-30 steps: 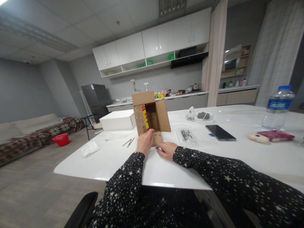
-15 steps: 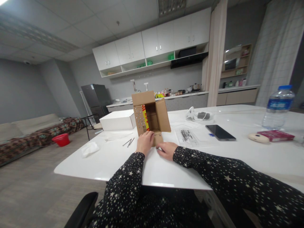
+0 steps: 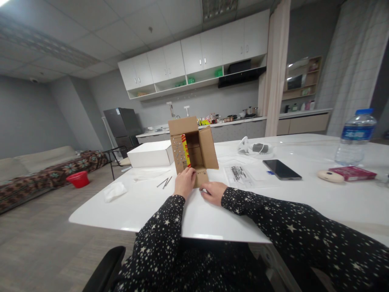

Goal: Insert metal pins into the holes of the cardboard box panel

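Observation:
An opened cardboard box stands on the white table in front of me, its flaps spread and its mouth towards me. Small silvery round pieces dot its left flap, and a few more sit on the lower front flap. My left hand rests against the lower left of the box with its fingers curled together; whatever is between the fingertips is hidden. At the lower front flap's bottom edge, my right hand lies on the table, thumb and forefinger closed at that edge.
Several thin metal rods lie left of the box, near a crumpled tissue and a white box. To the right are a clear plastic case, a phone, a beige oval object and a water bottle.
The fingers of my left hand have shifted very slightly at the box. The box and my right hand look the same.

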The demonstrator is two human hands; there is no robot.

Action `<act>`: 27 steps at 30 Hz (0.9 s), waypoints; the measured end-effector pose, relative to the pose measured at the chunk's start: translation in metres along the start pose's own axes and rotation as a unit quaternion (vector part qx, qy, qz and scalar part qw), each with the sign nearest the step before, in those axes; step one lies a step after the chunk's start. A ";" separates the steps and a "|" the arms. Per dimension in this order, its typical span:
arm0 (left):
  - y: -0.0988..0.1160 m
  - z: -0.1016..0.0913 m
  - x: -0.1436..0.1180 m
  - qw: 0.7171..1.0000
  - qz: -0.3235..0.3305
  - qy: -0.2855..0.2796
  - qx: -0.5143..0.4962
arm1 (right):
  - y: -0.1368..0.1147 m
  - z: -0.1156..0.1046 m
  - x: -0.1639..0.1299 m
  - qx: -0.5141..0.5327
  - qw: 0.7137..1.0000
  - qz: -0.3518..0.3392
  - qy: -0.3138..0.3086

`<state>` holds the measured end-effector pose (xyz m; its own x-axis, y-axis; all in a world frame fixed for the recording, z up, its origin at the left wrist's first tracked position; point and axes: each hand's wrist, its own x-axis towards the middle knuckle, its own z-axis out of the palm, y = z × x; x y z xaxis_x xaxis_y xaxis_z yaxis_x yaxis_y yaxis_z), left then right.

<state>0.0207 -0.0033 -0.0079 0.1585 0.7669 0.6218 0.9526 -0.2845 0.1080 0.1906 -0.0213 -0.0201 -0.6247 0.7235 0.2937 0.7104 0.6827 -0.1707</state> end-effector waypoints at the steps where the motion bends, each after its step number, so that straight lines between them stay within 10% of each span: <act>1: 0.000 0.000 0.000 1.000 0.000 -0.001 0.000 | 0.000 0.000 0.000 0.002 1.000 -0.001 0.000; 27: -0.008 0.006 -0.003 0.986 0.099 -0.090 -0.102 | 0.001 -0.002 0.002 0.005 1.000 -0.015 0.004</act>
<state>0.0141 -0.0002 -0.0152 0.3966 0.7699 0.5000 0.8298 -0.5336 0.1633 0.1911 -0.0196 -0.0179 -0.6431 0.7022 0.3056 0.6883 0.7049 -0.1714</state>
